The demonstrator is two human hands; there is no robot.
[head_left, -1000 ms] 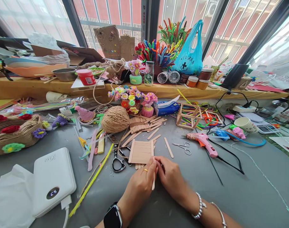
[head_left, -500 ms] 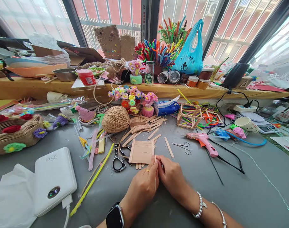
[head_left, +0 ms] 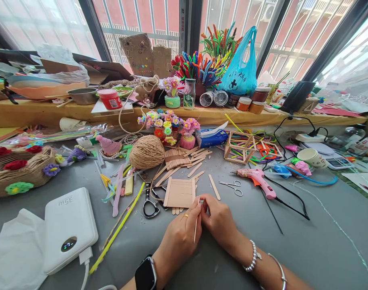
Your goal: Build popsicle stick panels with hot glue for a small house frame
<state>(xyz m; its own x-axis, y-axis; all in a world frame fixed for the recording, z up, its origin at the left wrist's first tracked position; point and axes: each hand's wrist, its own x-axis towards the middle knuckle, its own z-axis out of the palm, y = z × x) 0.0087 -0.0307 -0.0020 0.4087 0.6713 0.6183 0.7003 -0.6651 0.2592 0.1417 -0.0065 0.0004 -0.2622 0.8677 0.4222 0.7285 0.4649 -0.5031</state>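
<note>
My left hand point(head_left: 180, 231) is closed, with a wooden craft stick point(head_left: 196, 229) pinched between thumb and fingers, seen nearly edge-on. Close against it, my right hand point(head_left: 218, 217) has its fingers curled together at the stick's upper end; what its fingertips grip is hidden. Just beyond the hands lies a flat square panel of craft sticks point(head_left: 180, 193), with several stick ends showing below its lower edge. A single loose craft stick point(head_left: 214, 187) rests to the right of the panel.
Black-handled scissors point(head_left: 150, 207) lie left of the panel; small scissors point(head_left: 232, 187) and a pink glue gun point(head_left: 258, 181) lie right. A twine ball point(head_left: 147, 152), loose sticks and a stick frame point(head_left: 240, 147) stand behind. A white power bank point(head_left: 69, 229) sits front left.
The held craft stick has tilted slightly, its lower end now further left. My right hand's fingers have shifted a little by the stick's upper end. The panel has stayed in place.
</note>
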